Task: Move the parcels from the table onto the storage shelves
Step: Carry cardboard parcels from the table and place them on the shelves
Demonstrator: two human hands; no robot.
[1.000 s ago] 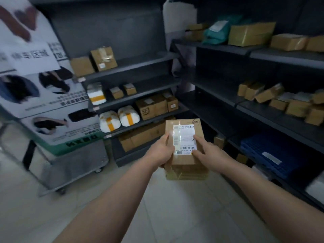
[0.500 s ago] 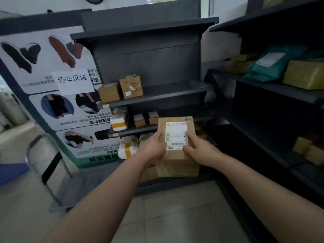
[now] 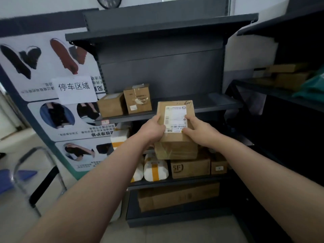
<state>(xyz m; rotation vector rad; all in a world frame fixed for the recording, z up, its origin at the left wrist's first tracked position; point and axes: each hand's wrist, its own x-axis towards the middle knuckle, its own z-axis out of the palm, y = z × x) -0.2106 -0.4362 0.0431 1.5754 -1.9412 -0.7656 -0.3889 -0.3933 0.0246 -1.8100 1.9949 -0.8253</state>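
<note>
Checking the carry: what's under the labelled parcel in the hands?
Under the labelled parcel, a second parcel wrapped in clear tape shows its front face. Its top is covered. The left hand and right hand hold the sides; any support below is hidden.

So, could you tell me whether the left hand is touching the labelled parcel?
Touching. The head view shows the left hand wrapped round the left edge of the labelled parcel, thumb lying on top beside the white label, with no gap.
</note>
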